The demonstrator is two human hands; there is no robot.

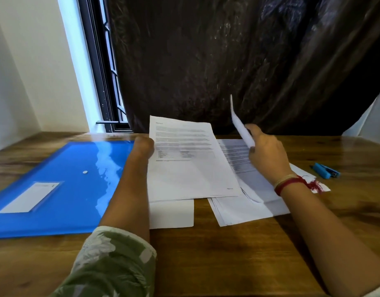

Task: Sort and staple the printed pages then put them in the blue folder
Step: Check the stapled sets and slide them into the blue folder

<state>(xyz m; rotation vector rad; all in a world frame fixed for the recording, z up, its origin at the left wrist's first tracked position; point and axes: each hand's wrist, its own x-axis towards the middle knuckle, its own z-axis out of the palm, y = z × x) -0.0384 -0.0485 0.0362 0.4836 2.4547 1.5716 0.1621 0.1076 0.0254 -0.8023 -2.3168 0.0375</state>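
Fingers: right hand pinches sheet | left hand grips pages | blue folder closed

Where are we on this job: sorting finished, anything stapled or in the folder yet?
Nothing looks finished. Sorting is in hand: the left hand holds a stack of pages while the right hand holds a single sheet above the loose pages on the table. Left to do: stapling, as the stapler lies untouched at the right, and filing, as the blue folder lies flat at the left.
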